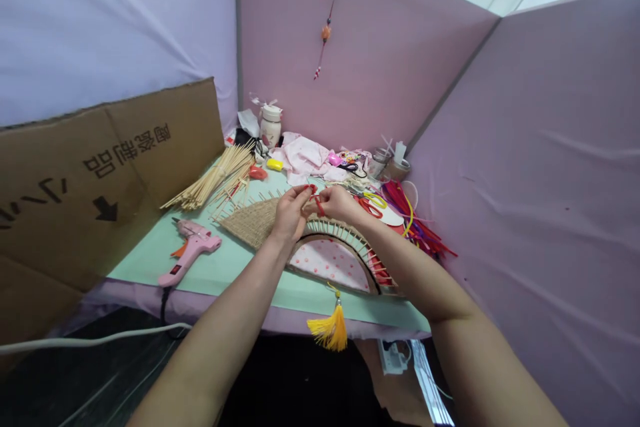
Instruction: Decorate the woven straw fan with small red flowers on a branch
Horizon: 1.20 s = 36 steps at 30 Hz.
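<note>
My left hand (290, 215) and my right hand (338, 203) meet above a fan-shaped piece, fingers pinched on a red pipe cleaner (321, 207). Part of that strand curls up at my left fingertips; the rest is hidden by the fingers. Beneath them, the fan (250, 223) lies on the table, its left section woven in tan twine over thin wooden sticks. Bare sticks radiate around its half-round inner panel of white fabric with pink dots (333, 264). Red material shows between the sticks at the right end. A yellow tassel (334, 327) hangs over the table's front edge.
A pink glue gun (190, 250) and a bundle of wooden sticks (213, 177) lie left, beside a cardboard panel (100, 193). Yellow-handled scissors (375, 199) and colourful pipe cleaners (417, 217) are at right. Behind stand a white bottle (271, 125) and crumpled pink cloth (303, 155).
</note>
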Tool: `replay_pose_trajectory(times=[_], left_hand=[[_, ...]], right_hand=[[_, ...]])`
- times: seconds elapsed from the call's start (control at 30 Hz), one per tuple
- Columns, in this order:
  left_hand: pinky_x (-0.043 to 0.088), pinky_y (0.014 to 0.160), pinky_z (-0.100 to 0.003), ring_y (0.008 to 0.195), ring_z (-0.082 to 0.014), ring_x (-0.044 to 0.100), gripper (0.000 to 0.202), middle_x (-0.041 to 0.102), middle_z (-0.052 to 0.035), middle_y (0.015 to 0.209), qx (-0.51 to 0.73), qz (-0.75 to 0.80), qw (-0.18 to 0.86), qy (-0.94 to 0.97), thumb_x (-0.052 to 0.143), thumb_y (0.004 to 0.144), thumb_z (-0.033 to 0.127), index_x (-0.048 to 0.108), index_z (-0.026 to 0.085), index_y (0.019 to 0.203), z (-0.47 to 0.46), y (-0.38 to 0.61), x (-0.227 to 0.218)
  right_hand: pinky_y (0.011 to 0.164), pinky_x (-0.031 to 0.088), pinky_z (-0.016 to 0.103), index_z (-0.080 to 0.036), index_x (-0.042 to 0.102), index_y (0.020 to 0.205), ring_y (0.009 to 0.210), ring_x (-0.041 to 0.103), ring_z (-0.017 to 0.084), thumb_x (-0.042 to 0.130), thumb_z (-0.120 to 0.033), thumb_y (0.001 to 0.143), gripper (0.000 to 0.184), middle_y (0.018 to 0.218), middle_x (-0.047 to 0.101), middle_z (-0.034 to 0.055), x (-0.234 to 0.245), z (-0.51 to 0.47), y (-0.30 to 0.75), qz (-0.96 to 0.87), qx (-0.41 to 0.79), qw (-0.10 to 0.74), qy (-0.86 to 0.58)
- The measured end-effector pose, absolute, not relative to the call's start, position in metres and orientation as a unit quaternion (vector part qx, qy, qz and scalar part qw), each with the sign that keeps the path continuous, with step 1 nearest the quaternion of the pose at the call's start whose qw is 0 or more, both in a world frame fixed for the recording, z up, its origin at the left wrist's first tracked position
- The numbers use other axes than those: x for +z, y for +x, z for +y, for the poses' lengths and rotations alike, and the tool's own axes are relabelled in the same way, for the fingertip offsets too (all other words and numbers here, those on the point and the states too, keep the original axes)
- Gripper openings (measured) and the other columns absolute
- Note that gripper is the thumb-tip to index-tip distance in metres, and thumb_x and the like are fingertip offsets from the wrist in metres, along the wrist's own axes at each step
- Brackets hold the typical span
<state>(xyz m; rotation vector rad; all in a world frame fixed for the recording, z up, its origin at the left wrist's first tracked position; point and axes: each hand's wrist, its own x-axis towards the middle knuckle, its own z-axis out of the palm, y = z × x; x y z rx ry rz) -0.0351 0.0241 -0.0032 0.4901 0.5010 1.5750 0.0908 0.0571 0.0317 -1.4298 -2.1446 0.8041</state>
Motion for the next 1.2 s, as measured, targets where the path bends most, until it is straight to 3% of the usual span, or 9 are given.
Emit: replay_pose_trajectory(times=[0.17,0.43,0.6,0.8,0.93,1.1,1.2], left_hand=[[0.046,0.058,-0.021,0.061,-0.0097,0.061,0.03,0.068,-0.0013,0.071,0.678,0.204,0.662,0.247,0.084,0.058,0.019,0.063,0.012,0.078,0.015,-0.032,-0.003],[0.049,0.069,-0.021,0.065,-0.0083,0.061,0.018,0.066,0.0002,0.069,0.7,0.173,0.646,0.249,0.079,0.066,0.014,0.062,0.014,0.074,0.006,-0.027,0.009],[0.047,0.062,-0.019,0.064,-0.0091,0.061,0.018,0.067,-0.0008,0.068,0.697,0.173,0.643,0.267,0.08,0.065,0.016,0.064,0.014,0.074,0.003,-0.025,0.011],[0.05,0.065,-0.022,0.066,-0.0102,0.062,0.024,0.066,-0.0003,0.07,0.689,0.166,0.65,0.272,0.083,0.062,0.018,0.063,0.014,0.074,0.002,-0.032,0.016],[0.05,0.065,-0.022,0.066,-0.0103,0.062,0.025,0.066,-0.0005,0.07,0.681,0.161,0.653,0.289,0.084,0.06,0.02,0.064,0.014,0.074,-0.003,-0.034,0.02],[0.045,0.051,-0.02,0.059,-0.0106,0.06,0.026,0.066,-0.0015,0.068,0.685,0.17,0.642,0.3,0.084,0.06,0.023,0.063,0.014,0.074,-0.008,-0.029,0.024],[0.048,0.057,-0.02,0.062,-0.0102,0.06,0.024,0.066,-0.0006,0.068,0.7,0.166,0.633,0.286,0.083,0.062,0.021,0.063,0.014,0.073,-0.009,-0.029,0.029]], right_hand=[[0.045,0.034,0.02,-0.016,0.058,0.06,0.045,0.047,0.006,0.083,-0.046,0.056,0.039,0.052,0.059,-0.0031,0.028,0.039,0.094,-0.679,0.527,0.241,-0.451],[0.048,0.035,0.018,-0.014,0.061,0.064,0.047,0.047,0.005,0.082,-0.039,0.058,0.034,0.059,0.062,-0.0022,0.028,0.037,0.108,-0.629,0.635,0.244,-0.377],[0.05,0.035,0.02,-0.013,0.062,0.064,0.052,0.049,0.007,0.082,-0.045,0.056,0.039,0.065,0.065,0.0019,0.024,0.042,0.114,-0.649,0.644,0.226,-0.335],[0.046,0.027,0.02,-0.016,0.049,0.047,0.046,0.038,0.005,0.086,-0.041,0.053,0.045,0.047,0.048,-0.0063,0.013,0.033,0.103,-0.686,0.516,0.379,-0.348],[0.043,0.03,0.022,-0.015,0.057,0.055,0.042,0.042,0.007,0.084,-0.053,0.056,0.046,0.049,0.053,-0.0041,0.022,0.029,0.108,-0.688,0.564,0.326,-0.321],[0.045,0.034,0.022,-0.013,0.064,0.064,0.046,0.048,0.007,0.081,-0.067,0.05,0.059,0.061,0.062,0.0002,0.035,0.03,0.114,-0.685,0.631,0.256,-0.259],[0.043,0.031,0.021,-0.015,0.057,0.055,0.042,0.044,0.006,0.082,-0.065,0.049,0.056,0.052,0.056,-0.0026,0.032,0.027,0.108,-0.677,0.6,0.321,-0.279]])
